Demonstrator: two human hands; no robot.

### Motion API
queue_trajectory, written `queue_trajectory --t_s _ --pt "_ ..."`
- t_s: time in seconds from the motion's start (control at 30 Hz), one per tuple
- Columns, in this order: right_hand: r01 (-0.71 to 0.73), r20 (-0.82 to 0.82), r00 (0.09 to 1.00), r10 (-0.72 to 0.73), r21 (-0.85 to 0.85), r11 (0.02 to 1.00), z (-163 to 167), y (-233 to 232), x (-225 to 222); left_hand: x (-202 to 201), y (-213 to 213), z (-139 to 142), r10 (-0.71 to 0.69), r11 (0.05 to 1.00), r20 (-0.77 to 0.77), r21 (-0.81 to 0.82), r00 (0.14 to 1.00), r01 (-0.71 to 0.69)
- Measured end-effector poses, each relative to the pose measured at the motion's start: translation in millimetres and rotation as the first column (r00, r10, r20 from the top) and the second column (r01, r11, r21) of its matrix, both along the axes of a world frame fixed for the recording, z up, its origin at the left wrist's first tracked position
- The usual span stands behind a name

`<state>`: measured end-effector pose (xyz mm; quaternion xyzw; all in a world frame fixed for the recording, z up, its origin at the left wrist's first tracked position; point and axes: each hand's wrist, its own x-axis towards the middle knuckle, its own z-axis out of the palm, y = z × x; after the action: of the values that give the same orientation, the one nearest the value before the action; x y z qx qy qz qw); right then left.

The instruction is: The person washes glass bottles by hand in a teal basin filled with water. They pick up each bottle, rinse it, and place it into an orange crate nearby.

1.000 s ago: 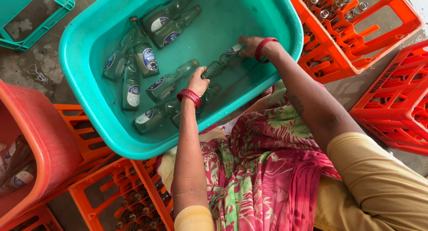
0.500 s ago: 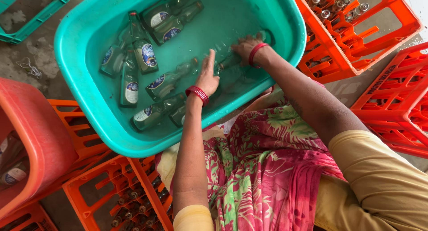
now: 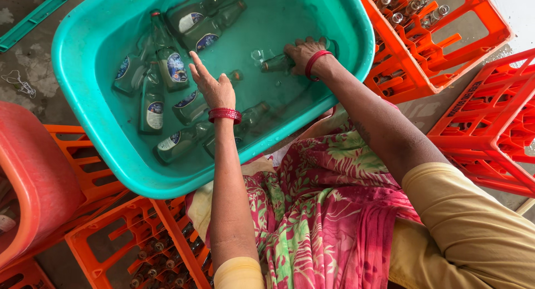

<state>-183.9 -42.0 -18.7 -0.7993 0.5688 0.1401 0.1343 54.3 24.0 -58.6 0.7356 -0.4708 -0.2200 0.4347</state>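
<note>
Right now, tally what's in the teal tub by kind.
Loose bottles: 8
Held bottle, gripped by the right hand: 1
Hands in the tub: 2, counting the open left hand
Total: 11. The bottles overlap under water, so their count may be off by one.

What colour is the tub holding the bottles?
Teal-green tub, seen in the head view, with glass bottles lying in water.
</note>
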Motion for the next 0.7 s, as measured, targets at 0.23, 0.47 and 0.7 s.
queue_trajectory --t_s 0.23,0.47,0.7 --pt "-0.032 -0.007 0.999 0.032 -0.021 0.999 -3 -1 1 1 2 -3 -0.034 0.999 -0.023 0.027 0.999 0.034" --pt "-0.005 0.005 1.000 0.005 -0.010 1.000 -1 0 0 0 2 -6 -0.033 0.997 -0.041 0.066 0.999 0.036" --pt "0.007 -0.010 1.000 -0.007 -0.002 1.000 -2 1 1 0 4 -13 -0.041 0.998 -0.035 0.044 0.999 0.043"
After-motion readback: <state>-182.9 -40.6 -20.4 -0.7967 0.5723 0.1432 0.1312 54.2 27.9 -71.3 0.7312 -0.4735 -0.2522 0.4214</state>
